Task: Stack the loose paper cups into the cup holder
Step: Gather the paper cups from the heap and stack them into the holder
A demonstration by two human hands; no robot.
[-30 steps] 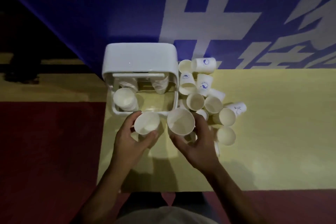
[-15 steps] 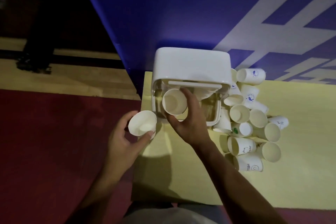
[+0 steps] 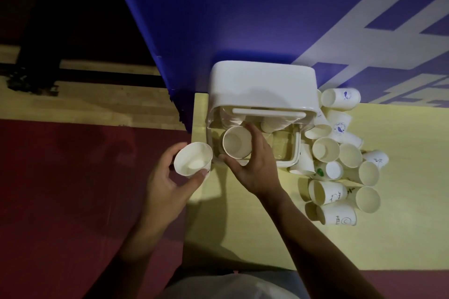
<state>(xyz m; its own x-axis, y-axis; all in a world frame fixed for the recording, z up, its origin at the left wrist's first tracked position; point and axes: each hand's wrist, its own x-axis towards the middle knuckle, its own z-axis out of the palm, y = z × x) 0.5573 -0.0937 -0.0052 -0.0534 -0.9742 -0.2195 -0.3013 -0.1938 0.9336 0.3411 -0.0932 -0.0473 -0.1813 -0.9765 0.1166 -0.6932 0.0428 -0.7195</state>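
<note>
Cup [image 3: 237, 144] inside holder [image 3: 262, 85], right hand [image 3: 255, 170] gripping | second cup [image 3: 192, 162] beside holder, left hand [image 3: 165, 184] gripping

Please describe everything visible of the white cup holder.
The cup holder is a white, plastic-looking box with a rounded top, a bar across its open front and a clear tray. It stands upright at the yellow table's back left corner, before a blue panel. Cups show inside. The right hand holds a cup at its opening.
</note>
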